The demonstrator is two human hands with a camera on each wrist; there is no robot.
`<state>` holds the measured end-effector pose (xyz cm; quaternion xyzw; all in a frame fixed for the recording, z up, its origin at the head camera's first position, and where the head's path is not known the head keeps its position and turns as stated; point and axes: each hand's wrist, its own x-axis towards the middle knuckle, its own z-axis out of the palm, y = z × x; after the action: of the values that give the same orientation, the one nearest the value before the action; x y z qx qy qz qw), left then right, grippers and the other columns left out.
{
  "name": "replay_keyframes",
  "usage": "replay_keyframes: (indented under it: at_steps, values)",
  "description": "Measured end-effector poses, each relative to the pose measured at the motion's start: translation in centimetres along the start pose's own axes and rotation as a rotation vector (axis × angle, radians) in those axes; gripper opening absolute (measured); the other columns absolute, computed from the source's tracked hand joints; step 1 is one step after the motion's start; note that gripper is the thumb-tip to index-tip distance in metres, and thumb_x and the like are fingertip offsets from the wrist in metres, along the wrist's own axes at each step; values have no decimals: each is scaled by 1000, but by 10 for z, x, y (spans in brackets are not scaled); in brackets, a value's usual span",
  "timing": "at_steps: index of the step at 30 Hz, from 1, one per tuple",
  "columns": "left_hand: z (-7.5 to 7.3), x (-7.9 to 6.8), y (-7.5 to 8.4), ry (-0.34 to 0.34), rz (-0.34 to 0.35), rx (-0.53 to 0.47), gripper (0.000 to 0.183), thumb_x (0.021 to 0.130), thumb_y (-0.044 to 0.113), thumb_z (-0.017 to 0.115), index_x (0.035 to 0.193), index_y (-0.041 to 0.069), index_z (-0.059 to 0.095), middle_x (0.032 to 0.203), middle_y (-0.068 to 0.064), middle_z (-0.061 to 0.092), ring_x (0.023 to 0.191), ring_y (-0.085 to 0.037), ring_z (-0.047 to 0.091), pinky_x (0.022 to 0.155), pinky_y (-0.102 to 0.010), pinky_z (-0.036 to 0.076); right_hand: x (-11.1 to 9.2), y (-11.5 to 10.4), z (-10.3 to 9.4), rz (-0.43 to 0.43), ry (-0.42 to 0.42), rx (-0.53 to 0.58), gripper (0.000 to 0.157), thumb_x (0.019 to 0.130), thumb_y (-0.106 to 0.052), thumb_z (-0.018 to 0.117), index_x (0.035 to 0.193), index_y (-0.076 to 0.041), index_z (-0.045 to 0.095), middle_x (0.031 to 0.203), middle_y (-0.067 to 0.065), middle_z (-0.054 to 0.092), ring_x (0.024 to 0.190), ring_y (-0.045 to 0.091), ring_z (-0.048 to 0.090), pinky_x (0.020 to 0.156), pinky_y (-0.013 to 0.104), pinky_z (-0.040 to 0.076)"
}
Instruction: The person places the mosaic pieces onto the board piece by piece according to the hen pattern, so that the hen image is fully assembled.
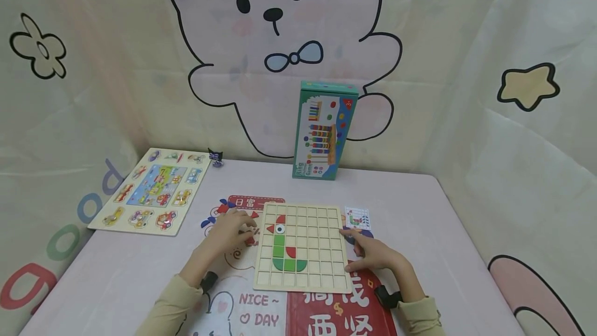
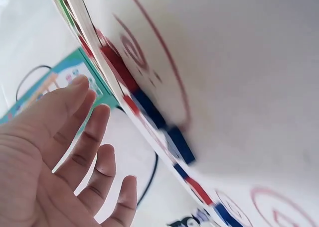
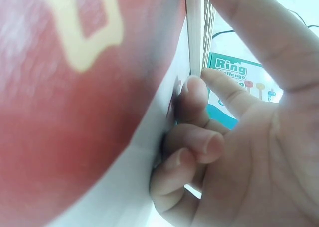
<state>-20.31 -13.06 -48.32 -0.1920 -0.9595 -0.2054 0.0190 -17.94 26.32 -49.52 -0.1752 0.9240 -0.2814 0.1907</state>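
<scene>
In the head view a wooden grid board (image 1: 322, 242) lies flat. Red, green and eye-marked tiles (image 1: 279, 240) form a bird-like figure on its left half. My left hand (image 1: 228, 231) hovers left of the board with loosely bent fingers, holding nothing. Near that hand are red and blue pieces (image 2: 147, 110), seen in the left wrist view. My right hand (image 1: 375, 253) touches the board's right edge with an index fingertip and thumb set apart; its other fingers bend inward, shown in the right wrist view. A small pattern card (image 1: 357, 218) lies right of the board's far corner.
A picture puzzle board (image 1: 154, 191) lies at the left, with a small dark figurine (image 1: 216, 157) by its far corner. The green ring game box (image 1: 324, 131) stands upright at the back. A printed red and white mat (image 1: 261, 307) lies beneath the grid board.
</scene>
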Motion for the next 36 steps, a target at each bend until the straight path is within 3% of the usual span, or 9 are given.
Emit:
replay_keyframes:
  at_steps: [7,13,21,30,36]
  values:
    - [-9,0,-26,65,-12,54,16,79,24,72,93,15,72,96,-2,67,91,-24,54,79,-49,42,-1,0,1,9,3,10,91,66,-45,79,142,-21,36,76,2,44,64,11,40,52,22,35]
    - [-18,1,-40,69,-122,44,20,79,22,72,96,12,71,92,-4,66,89,-25,53,78,-48,41,-1,-1,1,25,0,11,91,65,-46,79,142,-21,37,76,1,44,65,11,41,52,22,36]
    - [-26,5,-54,75,-226,20,22,79,22,72,98,9,71,91,-7,67,87,-26,52,80,-49,40,-1,0,-1,-25,-9,14,90,67,-43,79,142,-17,36,76,1,44,63,10,39,52,21,34]
    - [-30,8,-66,93,-258,58,29,76,24,75,97,6,70,84,-10,65,76,-25,55,64,-40,45,0,0,-2,-32,-15,4,90,68,-42,78,142,-17,35,76,1,45,62,10,38,51,21,33]
    - [-28,11,-70,71,-282,63,34,76,26,75,100,3,68,82,-10,64,74,-24,54,64,-41,44,0,0,-1,-27,-14,3,90,68,-43,78,143,-18,34,77,2,44,63,10,38,52,21,33]
